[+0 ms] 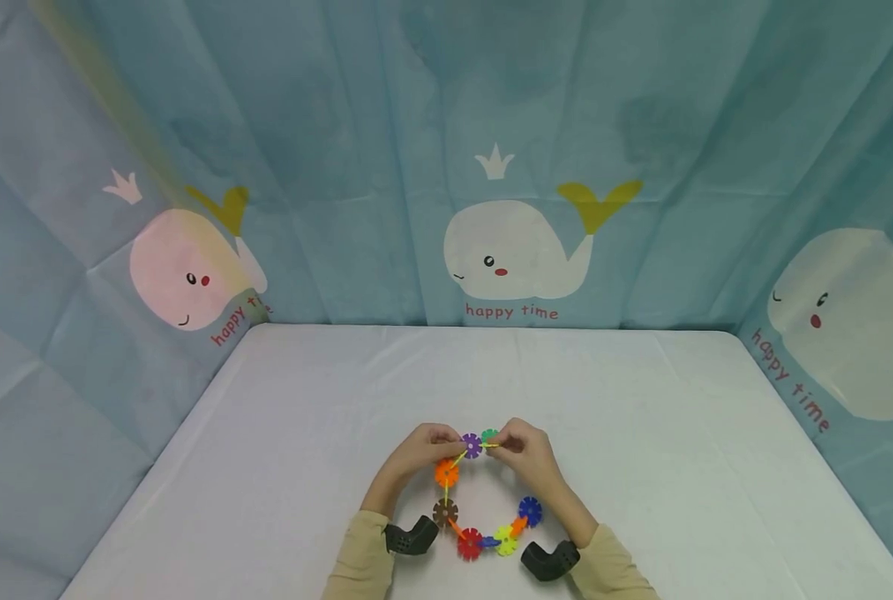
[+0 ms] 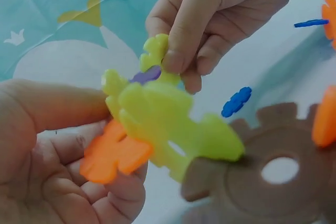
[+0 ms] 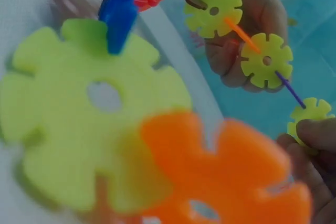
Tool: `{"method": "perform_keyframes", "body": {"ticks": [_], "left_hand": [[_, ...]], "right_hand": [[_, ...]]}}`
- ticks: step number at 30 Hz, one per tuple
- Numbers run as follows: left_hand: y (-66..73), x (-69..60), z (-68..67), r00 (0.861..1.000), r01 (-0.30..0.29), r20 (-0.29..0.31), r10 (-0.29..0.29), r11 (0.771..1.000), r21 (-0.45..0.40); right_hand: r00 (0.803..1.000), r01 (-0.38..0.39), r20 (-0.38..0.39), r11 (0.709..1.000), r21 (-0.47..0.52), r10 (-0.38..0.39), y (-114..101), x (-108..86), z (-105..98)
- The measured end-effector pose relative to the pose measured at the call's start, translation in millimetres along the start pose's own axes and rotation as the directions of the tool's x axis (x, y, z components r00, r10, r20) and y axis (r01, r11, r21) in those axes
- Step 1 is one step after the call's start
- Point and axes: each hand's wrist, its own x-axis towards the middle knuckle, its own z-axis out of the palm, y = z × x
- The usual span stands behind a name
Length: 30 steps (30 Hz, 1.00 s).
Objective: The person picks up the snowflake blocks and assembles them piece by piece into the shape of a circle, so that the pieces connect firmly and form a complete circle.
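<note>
A chain of notched plastic flower discs curves into an almost closed ring on the table: purple [image 1: 472, 446], orange [image 1: 447, 473], brown [image 1: 445, 512], red [image 1: 470, 544] and blue [image 1: 531, 511] discs, with others slotted edgewise between them. At the ring's far left, my left hand [image 1: 420, 450] holds the chain by a yellow disc [image 3: 266, 60] between the orange and purple ones. Thumb and fingers of my right hand [image 1: 529, 454] pinch the yellow disc [image 2: 155, 51] past the purple one. A green disc [image 1: 489, 436] shows beside those fingertips, partly hidden. The blue disc's end lies apart from my right hand.
A white-covered table [image 1: 326, 375] extends around the ring. Behind and beside it hangs a blue curtain [image 1: 356, 167] printed with whales. Black wrist-worn devices [image 1: 412, 536] sit at both wrists, close to the chain's lower part.
</note>
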Motion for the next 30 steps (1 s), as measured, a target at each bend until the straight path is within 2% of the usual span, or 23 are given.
{"method": "perform_keyframes", "body": {"ticks": [3,6,10,14,18,21,24,27,30], "left_hand": [[-1.0,0.8,2.9,1.000,0.012,-0.021,-0.012,1.000,0.019],[-0.7,0.9,4.6,0.999,-0.001,-0.034,0.003,0.999,0.047],[-0.8,1.7,5.9,0.999,-0.013,-0.051,0.017,0.998,0.066],[-2.0,4.2,8.3,0.998,-0.002,-0.065,0.006,0.998,0.057],[5.2,2.0,8.6,0.998,-0.023,-0.053,0.026,0.999,0.046],[18.0,-2.5,7.8,0.998,-0.041,-0.038,0.042,0.998,0.041],[30.4,-8.8,6.6,0.998,-0.037,-0.051,0.039,0.998,0.056],[33.2,-12.1,5.0,0.997,-0.019,-0.078,0.025,0.997,0.071],[33.7,-14.1,3.6,0.995,-0.011,-0.096,0.018,0.997,0.071]], "right_hand": [[1.000,0.014,0.021,1.000,0.027,-0.015,2.3,-1.1,-0.4],[0.999,0.022,0.049,0.999,0.033,-0.023,2.4,-1.1,-1.4],[0.995,0.048,0.090,0.999,-0.025,-0.045,-0.9,0.3,-2.8],[0.986,0.115,0.132,0.989,-0.095,-0.102,-1.7,1.6,-3.9],[0.986,0.150,0.092,0.981,-0.126,-0.139,11.0,0.6,-2.5],[0.987,0.151,0.070,0.980,-0.130,-0.143,24.7,-0.2,-2.2],[0.987,0.144,0.096,0.982,-0.126,-0.132,32.8,0.0,-2.7],[0.990,0.103,0.106,0.987,-0.121,-0.091,35.0,0.5,-4.8],[0.998,0.024,0.056,0.982,-0.187,-0.014,34.9,0.2,-8.0]]}}
